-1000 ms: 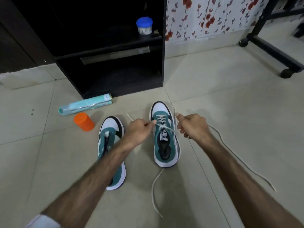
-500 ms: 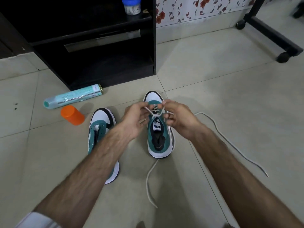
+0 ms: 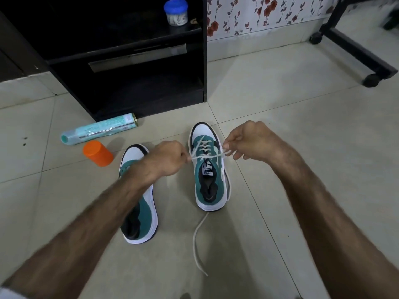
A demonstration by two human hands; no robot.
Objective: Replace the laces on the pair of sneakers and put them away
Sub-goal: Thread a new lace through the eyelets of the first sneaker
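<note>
A spray can (image 3: pixel 98 132) lies on its side on the floor (image 3: pixel 302 137), far to the left of the left hand's fingers, with an orange cap (image 3: pixel 98 153) just beside it, nearer the person. The left sneaker (image 3: pixel 140 203) stands on the floor under the left forearm, its white toe showing just left of the left hand (image 3: pixel 166 159). That hand's fingers are curled and pinch one end of the white lace (image 3: pixel 207 156), pulled taut to the left. Between the two sets of fingers stands the right sneaker (image 3: pixel 208 169), teal and white, toe pointing away, with the lace crossed through its eyelets and stretched straight across above the tongue. A loose length of the same lace trails from the heel across the floor toward the person. The right hand (image 3: pixel 250 140) is to the right of this sneaker's toe; its fingers (image 3: pixel 226 145) are curled and pinch the other end of the lace. Beyond both hands stands a black cabinet (image 3: pixel 151 78), with a blue-lidded jar (image 3: pixel 175 12) on its shelf.
</note>
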